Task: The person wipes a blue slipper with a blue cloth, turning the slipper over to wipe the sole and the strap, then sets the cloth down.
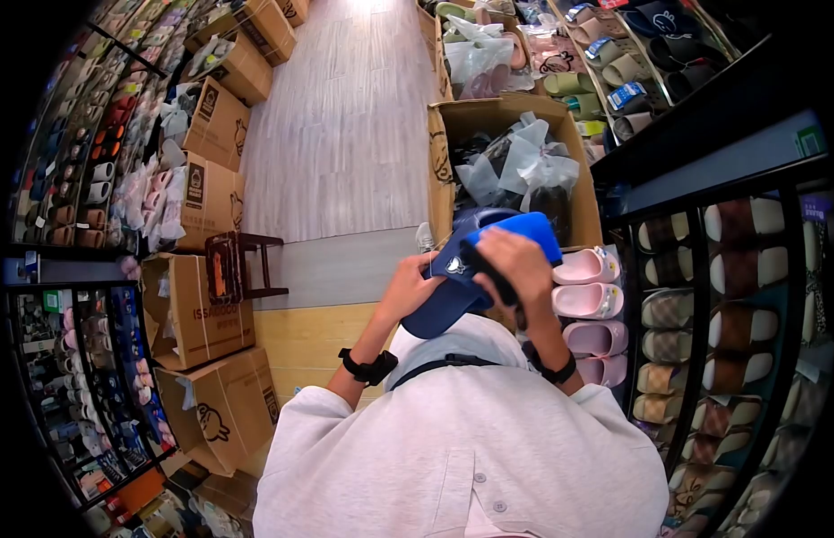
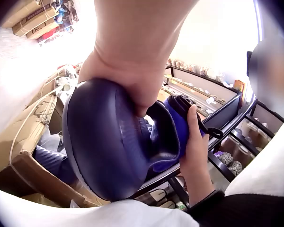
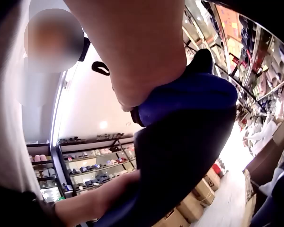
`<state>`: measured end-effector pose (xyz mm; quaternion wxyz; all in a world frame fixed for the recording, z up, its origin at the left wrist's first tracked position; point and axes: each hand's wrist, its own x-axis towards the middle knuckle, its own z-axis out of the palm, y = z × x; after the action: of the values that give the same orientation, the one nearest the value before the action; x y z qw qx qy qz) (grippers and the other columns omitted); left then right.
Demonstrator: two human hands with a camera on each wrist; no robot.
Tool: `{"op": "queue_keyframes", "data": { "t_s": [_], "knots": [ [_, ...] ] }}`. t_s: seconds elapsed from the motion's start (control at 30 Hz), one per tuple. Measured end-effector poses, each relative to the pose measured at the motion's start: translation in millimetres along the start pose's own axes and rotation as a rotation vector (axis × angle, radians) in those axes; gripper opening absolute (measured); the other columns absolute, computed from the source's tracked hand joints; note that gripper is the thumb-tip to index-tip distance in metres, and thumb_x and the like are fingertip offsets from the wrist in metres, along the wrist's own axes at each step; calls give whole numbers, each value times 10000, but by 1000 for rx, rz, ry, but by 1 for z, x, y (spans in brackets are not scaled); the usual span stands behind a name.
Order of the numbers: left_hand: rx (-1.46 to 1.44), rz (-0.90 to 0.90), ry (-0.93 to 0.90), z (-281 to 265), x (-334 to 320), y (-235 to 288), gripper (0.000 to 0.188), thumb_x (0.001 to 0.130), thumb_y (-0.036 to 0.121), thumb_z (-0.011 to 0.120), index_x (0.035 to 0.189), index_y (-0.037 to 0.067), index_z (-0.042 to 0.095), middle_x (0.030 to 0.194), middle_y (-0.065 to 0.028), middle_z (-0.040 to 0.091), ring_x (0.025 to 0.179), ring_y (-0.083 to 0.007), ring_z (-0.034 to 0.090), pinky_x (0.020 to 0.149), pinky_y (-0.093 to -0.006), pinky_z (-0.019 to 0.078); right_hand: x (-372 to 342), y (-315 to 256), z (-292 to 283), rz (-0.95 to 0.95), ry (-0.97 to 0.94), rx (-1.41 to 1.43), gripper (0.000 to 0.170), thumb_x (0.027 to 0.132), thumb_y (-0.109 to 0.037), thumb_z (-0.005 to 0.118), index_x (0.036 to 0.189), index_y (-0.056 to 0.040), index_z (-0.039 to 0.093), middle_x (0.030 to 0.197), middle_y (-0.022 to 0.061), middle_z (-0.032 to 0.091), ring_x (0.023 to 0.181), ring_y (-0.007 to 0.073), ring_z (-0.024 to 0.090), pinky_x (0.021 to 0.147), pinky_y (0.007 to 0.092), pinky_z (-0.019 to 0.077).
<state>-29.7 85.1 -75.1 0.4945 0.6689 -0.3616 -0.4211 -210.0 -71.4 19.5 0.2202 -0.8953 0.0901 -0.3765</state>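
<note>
In the head view my left hand (image 1: 413,285) pinches the side of a navy slipper (image 1: 435,309) beside its small white emblem. The smooth rounded slipper (image 2: 102,139) fills the middle of the left wrist view, with my left fingers at its opening. My right hand (image 1: 517,269) grips a bright blue, soft-looking piece with black edging (image 1: 538,231), held against the slipper. In the left wrist view the blue piece (image 2: 179,125) shows a black loop, and my right hand (image 2: 195,142) wraps its side. My right palm is hidden.
An open carton (image 1: 439,161) of plastic-wrapped footwear stands just ahead. Pink clogs (image 1: 589,300) line up to the right, beside racks of slippers (image 1: 744,269). More cartons (image 1: 211,300) and a dark wooden stool (image 1: 255,264) are on the left, along a grey plank aisle (image 1: 345,134).
</note>
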Motion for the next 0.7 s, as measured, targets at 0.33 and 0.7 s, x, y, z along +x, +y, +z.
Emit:
{"op": "queue_keyframes", "data": {
  "t_s": [0.33, 0.7],
  "knots": [
    [-140, 81, 27, -2, -6, -6, 305, 962, 13, 686, 1253, -51, 749, 1073, -76, 801, 970, -100, 684, 915, -309, 577, -4, 5, 5, -56, -71, -11, 535, 863, -217, 912, 1350, -78, 742, 1429, 137, 729, 1325, 323, 688, 1136, 501, 518],
    [-256, 68, 36, -1, -8, -7, 311, 970, 7, 664, 1265, -49, 747, 1056, -75, 803, 954, -102, 699, 889, -300, 584, -14, -10, 4, -279, -255, 28, 464, 947, -319, 818, 1359, -111, 769, 1463, 111, 720, 1388, 280, 663, 1184, 467, 485]
  ]
}}
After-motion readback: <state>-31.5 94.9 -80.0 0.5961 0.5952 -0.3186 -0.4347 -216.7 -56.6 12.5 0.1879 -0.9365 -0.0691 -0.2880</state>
